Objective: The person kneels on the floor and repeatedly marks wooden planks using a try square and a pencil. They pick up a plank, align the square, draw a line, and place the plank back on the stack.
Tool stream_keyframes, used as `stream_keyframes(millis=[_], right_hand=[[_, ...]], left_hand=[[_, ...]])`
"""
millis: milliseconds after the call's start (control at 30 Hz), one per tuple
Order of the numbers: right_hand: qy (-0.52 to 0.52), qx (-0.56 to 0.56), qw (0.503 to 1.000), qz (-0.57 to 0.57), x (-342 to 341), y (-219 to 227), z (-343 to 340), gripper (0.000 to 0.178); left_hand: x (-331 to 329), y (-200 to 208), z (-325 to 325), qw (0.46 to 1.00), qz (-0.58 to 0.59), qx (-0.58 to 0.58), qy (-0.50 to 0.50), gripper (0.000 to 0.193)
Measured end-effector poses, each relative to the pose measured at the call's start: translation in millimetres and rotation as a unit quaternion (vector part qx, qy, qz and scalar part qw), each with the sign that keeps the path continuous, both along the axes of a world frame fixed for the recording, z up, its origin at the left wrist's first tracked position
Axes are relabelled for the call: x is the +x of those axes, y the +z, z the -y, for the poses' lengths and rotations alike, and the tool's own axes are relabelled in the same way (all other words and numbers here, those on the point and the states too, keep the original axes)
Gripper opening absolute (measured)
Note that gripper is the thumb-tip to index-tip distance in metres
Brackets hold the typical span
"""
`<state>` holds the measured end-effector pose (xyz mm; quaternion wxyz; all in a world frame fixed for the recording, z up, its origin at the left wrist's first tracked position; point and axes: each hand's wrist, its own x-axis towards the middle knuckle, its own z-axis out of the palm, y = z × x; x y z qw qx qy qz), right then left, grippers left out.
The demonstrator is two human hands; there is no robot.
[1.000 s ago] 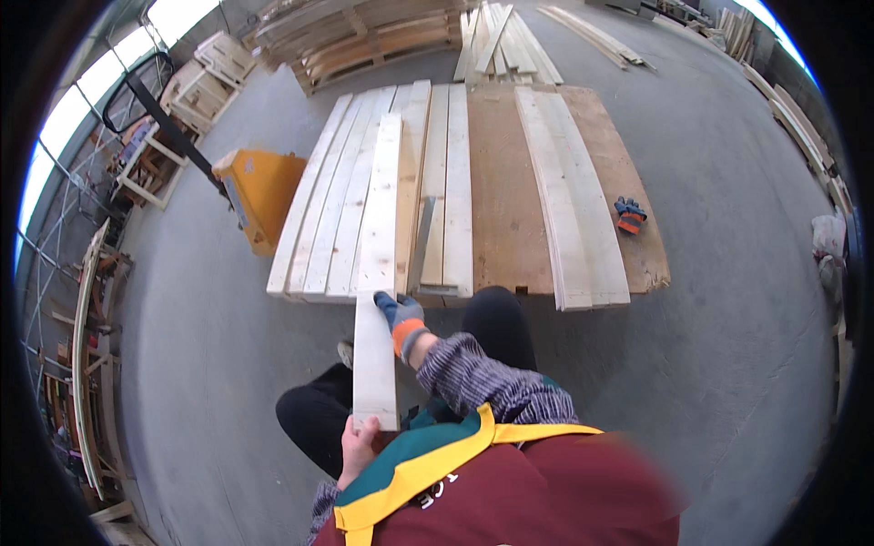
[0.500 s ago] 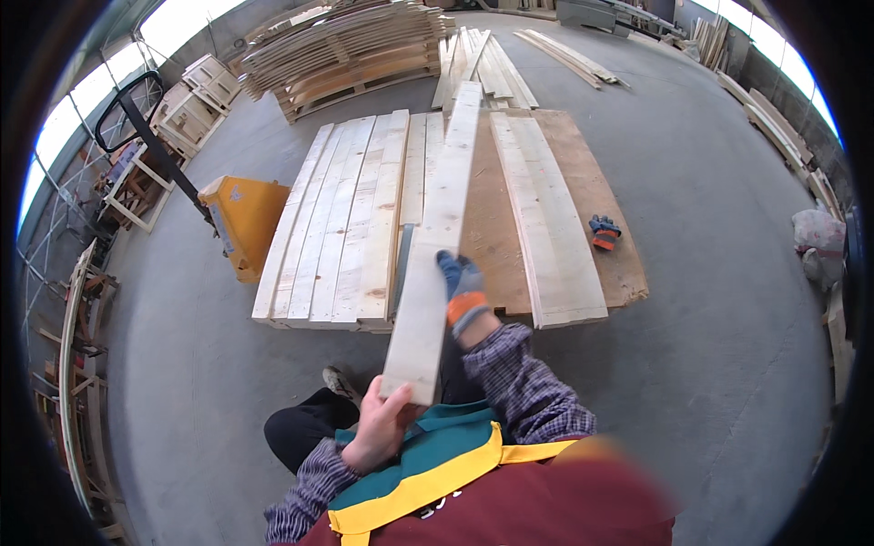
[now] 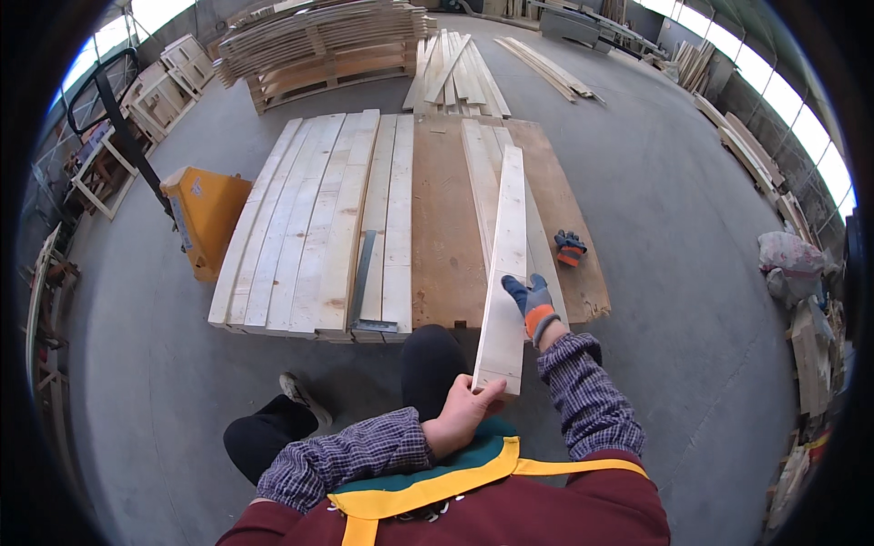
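Observation:
A long pale wooden board (image 3: 506, 246) slants away from me above the right part of the work surface. My bare left hand (image 3: 462, 413) grips its near end. My right hand (image 3: 531, 300), in a blue and orange work glove, holds the board's right edge farther up. Beneath it lie light planks (image 3: 475, 155), partly hidden by the board. To the left, several planks (image 3: 300, 227) lie side by side on the brown plywood panel (image 3: 443, 227). A metal square (image 3: 362, 282) rests on them near the front edge. A second glove (image 3: 571, 247) lies on the panel's right side.
A yellow pallet jack (image 3: 206, 218) with a black handle stands at the left. Behind the panel are loose boards (image 3: 460, 77) and a tall stack of timber (image 3: 319, 50). Bags (image 3: 790, 255) and wood scraps line the right wall.
Both hands have carried the board to the right, from above the panel's middle to over the right-hand planks. The metal square, earlier mostly covered, now shows fully. My view has shifted slightly right.

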<state>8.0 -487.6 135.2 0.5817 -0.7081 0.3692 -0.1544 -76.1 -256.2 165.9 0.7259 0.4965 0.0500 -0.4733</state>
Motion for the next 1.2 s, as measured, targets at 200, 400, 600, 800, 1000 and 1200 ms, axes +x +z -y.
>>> stream_keyframes(millis=[200,400,600,800,1000,1200], right_hand=[[0.126,-0.244,0.927,-0.257,-17.9,23.7,7.8,0.113],[0.155,-0.321,0.907,-0.224,-99.7,-30.7,39.6,0.108],[0.181,-0.352,0.901,-0.179,-149.5,-82.1,62.4,0.106],[0.19,-0.342,0.902,-0.181,-89.6,-76.5,102.4,0.1],[0.174,-0.347,0.901,-0.196,6.0,-91.8,157.4,0.101],[0.158,-0.346,0.908,-0.176,54.5,-122.9,189.6,0.099]], left_hand=[[-12.6,-17.6,12.3,0.969,0.1,-0.01,-0.225,0.053],[21.5,-24.1,-33.4,0.964,0.115,0.009,-0.24,0.047],[60.9,-33.2,-105.7,0.995,0.042,0.078,0.038,0.018],[66.0,-48.0,-129.8,0.985,-0.013,0.126,0.114,0.021],[62.6,-63.3,-132.8,0.983,-0.035,0.146,0.108,0.02],[70.3,-66.8,-140.8,0.976,-0.039,0.17,0.133,0.019]])
